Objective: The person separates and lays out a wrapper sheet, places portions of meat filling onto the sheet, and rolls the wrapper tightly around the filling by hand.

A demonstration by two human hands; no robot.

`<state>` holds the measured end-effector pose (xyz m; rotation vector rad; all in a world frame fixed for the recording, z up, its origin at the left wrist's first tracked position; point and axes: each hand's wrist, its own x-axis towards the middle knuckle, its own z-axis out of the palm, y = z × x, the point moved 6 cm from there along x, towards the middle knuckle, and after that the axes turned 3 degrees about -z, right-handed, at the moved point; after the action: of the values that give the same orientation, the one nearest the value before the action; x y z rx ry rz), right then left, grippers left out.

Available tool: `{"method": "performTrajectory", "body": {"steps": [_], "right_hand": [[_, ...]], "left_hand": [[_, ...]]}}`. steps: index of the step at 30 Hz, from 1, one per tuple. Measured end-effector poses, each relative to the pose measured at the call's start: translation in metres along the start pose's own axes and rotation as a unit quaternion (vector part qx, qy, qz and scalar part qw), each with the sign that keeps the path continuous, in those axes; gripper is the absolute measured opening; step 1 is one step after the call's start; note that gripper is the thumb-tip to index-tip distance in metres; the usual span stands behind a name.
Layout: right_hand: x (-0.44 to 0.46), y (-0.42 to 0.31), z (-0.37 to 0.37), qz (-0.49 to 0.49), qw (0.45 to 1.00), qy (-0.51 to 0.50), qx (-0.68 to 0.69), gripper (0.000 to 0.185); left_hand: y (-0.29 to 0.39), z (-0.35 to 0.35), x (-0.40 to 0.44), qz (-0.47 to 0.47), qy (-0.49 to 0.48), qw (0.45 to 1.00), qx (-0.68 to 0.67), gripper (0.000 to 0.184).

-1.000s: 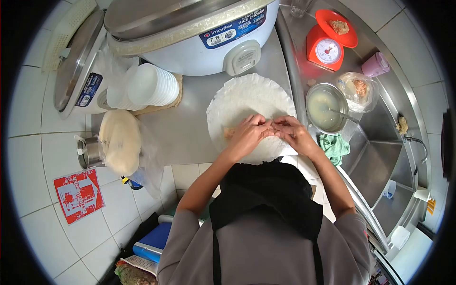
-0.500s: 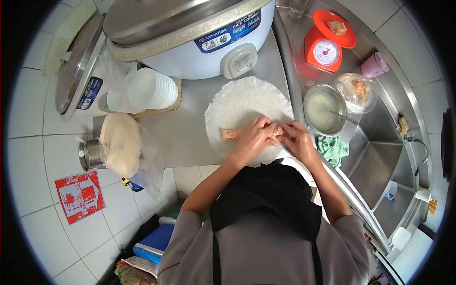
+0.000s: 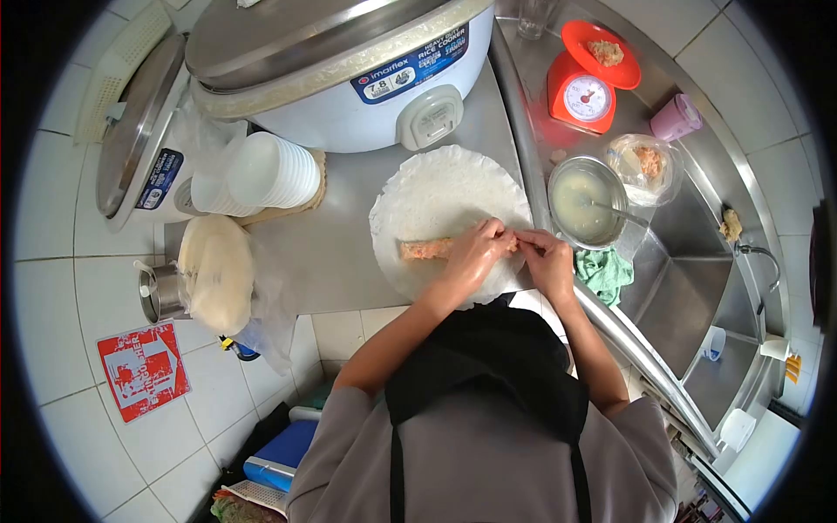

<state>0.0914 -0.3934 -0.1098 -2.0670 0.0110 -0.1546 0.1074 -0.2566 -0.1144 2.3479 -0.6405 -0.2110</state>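
A round white wrapper sheet (image 3: pixel 445 187) lies on the steel counter. Across its lower half runs a strip of pinkish filling (image 3: pixel 424 249), its left part uncovered. My left hand (image 3: pixel 475 257) rests over the strip's middle, fingers bent and pressed together on the filling. At the strip's right end my right hand (image 3: pixel 547 261) pinches the filling between thumb and fingertips, and the fingertips of both hands nearly meet there.
Behind the sheet stands a large rice cooker (image 3: pixel 349 105); stacked white bowls (image 3: pixel 275 170) and bagged wrappers (image 3: pixel 218 275) are left. Rightward are a metal bowl of pale liquid (image 3: pixel 580 196), green cloth (image 3: pixel 604 274), red scale (image 3: pixel 582 100), bag of filling (image 3: pixel 645 166) and purple cup (image 3: pixel 676 118).
Both hands have shifted right along the strip, baring more filling on the left. The right fingers have closed at its right end. The whole view has also shifted slightly.
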Motion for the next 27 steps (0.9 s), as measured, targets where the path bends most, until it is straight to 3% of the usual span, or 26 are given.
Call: {"method": "performTrajectory", "body": {"steps": [4, 7, 9, 13, 14, 17, 20, 23, 27], "right_hand": [[0.010, -0.006, -0.016, -0.043, 0.998, -0.041, -0.020, 0.019], [0.023, -0.014, -0.003, -0.102, 0.988, -0.112, -0.009, 0.028], [0.031, -0.023, 0.015, -0.175, 0.971, -0.164, -0.020, 0.030], [0.023, -0.033, 0.020, -0.210, 0.935, -0.272, -0.088, 0.029], [0.019, -0.031, 0.015, -0.230, 0.934, -0.261, -0.081, 0.029], [0.012, -0.031, 0.005, -0.164, 0.953, -0.252, -0.030, 0.032], [0.009, -0.022, 0.012, -0.204, 0.954, -0.198, -0.096, 0.036], [0.008, -0.026, 0.008, -0.159, 0.966, -0.192, -0.068, 0.038], [-0.001, -0.017, 0.003, -0.066, 0.992, -0.105, -0.008, 0.027]], "left_hand": [[0.007, -0.027, -0.012, 0.028, 0.133, 0.990, 0.046, 0.056], [-0.017, -0.032, -0.018, -0.013, 0.082, 0.996, 0.024, 0.067], [-0.018, -0.028, -0.015, -0.005, 0.054, 0.998, 0.025, 0.064], [-0.023, -0.023, -0.019, 0.001, 0.040, 0.999, 0.012, 0.053], [-0.022, -0.022, -0.023, -0.005, 0.038, 0.999, 0.005, 0.050], [-0.008, -0.037, -0.032, -0.016, 0.115, 0.993, 0.003, 0.043], [-0.022, -0.029, -0.032, 0.004, 0.061, 0.998, 0.010, 0.043], [-0.015, -0.033, -0.030, 0.030, 0.058, 0.997, 0.033, 0.044], [-0.008, -0.022, -0.025, 0.043, 0.070, 0.993, 0.080, 0.043]]}}
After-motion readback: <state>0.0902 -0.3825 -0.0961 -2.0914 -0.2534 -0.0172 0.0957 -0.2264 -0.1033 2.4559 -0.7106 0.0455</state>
